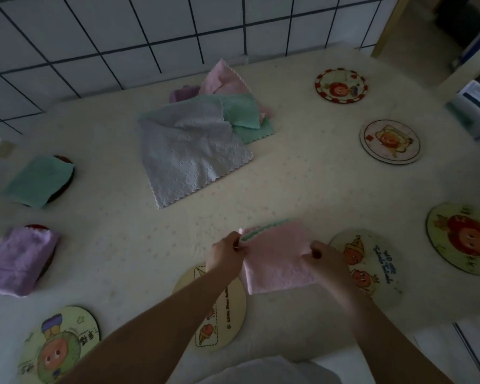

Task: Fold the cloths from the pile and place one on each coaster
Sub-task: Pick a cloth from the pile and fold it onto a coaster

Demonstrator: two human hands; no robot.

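A pink cloth [275, 261] with a green edge lies folded on the table near me. My left hand [227, 252] pinches its upper left corner, and my right hand [326, 259] grips its right edge. The pile [200, 131] sits farther back, with a grey cloth on top of green, pink and purple ones. At the left, a folded green cloth [36, 181] and a folded purple cloth [20, 259] each cover a coaster. Bare coasters lie under my left wrist [233, 322] and beside my right hand [372, 261].
More bare round coasters lie at the near left [58, 345], the right edge [460, 239] and the far right [390, 141], [341, 85]. A tiled wall [122, 29] bounds the table at the back. The table's near edge runs just beneath my forearms.
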